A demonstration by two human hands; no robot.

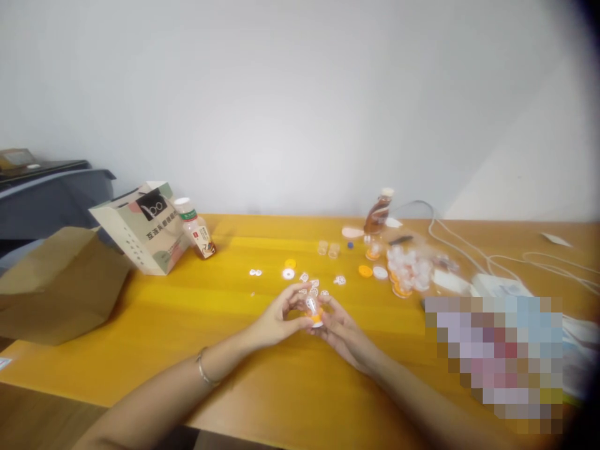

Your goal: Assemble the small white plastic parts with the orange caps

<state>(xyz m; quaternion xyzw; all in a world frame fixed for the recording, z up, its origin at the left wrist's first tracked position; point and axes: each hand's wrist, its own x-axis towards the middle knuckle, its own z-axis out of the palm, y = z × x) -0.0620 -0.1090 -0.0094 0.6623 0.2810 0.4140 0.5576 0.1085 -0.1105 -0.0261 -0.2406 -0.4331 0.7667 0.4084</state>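
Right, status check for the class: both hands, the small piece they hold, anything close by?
Left hand and right hand both pinching small orange-and-white cap piece. Held just above yellow table. Loose white parts scattered right behind.

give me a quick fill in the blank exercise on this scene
Both hands meet around a small orange and ____ piece.
The left hand wears a ____ on its wrist.
The paper bag stands at the table's ____ side.
The table top is ____.

Missing words: white; bracelet; left; yellow
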